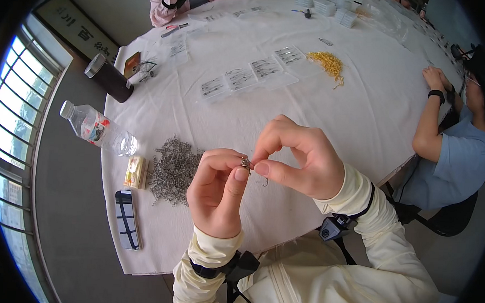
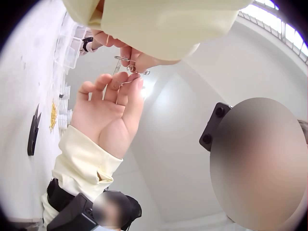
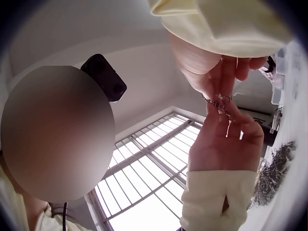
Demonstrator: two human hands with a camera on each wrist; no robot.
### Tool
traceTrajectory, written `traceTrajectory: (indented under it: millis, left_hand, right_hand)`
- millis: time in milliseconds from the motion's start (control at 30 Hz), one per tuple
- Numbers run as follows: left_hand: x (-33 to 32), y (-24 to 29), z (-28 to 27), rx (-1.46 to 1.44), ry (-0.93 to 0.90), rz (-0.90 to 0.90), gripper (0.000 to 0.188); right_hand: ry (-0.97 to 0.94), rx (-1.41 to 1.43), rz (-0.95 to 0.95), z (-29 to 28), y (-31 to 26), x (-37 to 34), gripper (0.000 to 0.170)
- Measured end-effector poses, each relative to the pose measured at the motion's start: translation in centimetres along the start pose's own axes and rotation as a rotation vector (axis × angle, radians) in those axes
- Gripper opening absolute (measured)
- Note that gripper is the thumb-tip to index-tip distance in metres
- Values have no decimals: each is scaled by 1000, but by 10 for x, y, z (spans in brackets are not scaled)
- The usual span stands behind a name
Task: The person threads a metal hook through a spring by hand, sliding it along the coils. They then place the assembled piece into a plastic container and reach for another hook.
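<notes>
Between thumb and fingers, my left hand (image 1: 218, 191) pinches a small metal wire piece (image 1: 245, 162) with coiled loops. My right hand (image 1: 305, 157) meets it from the right, its thumb and index fingertip pinching at the piece's side. A thin curved hook (image 1: 265, 182) hangs just below the right fingertips. Seen from the left wrist, silvery loops (image 2: 131, 68) show between both hands' fingertips; the right wrist view shows the rings (image 3: 221, 103) there too. Fingers hide part of the piece. Left of my left hand lies a heap of grey wire pieces (image 1: 173, 170).
Along the left edge are a plastic bottle (image 1: 98, 130), a dark flask (image 1: 109, 78), a small pack (image 1: 136, 172) and a phone (image 1: 127, 219). Clear compartment boxes (image 1: 246, 77) and a yellow heap (image 1: 326, 65) lie farther back. Other people sit at the far side and right.
</notes>
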State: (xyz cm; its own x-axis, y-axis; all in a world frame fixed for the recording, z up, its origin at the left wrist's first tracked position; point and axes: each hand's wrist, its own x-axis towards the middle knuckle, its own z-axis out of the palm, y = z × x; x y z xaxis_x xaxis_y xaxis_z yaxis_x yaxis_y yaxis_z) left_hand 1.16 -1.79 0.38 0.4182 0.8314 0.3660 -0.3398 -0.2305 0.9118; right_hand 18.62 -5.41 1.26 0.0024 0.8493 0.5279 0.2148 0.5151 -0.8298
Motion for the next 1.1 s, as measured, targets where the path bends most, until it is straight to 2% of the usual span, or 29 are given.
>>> traceTrajectory:
  millis: [133,400,533,600,667,700,767,800,867,1100]
  left_hand:
    - [-1,-2,1,5,21,24,7]
    - [-1,-2,1,30,48,36,7]
    - [-3,-1,1,197,79,117,12]
    - [-3,1,3,271,105,143,14]
    - [-1,3,4,493,141,326,18]
    - [-1,4,4,492,141,326,18]
    - [0,9,2,796,161,515,21]
    - [0,11,2,793,159,516,21]
    - [0,15,2,978,162,632,25]
    - [-2,18,4,1030,185,682,25]
  right_hand:
    - [-70,-33,52,-4,-6,0,6]
    - [21,-114,-44,-1,-3,1,10]
    - [34,-205,-28,-2,-10,3,16]
    - [37,-214,-157,-2,-5,4,20]
    - [36,-207,-164,-3,-6,3,21]
    - [34,-201,-171,-3,-7,3,21]
    - [40,-177,-166,-2,-8,3,21]
    - [46,-154,-161,-2,-8,3,21]
    - [23,-152,-170,-3,-8,3,19]
    - [-17,-126,-214,-3,-7,3,19]
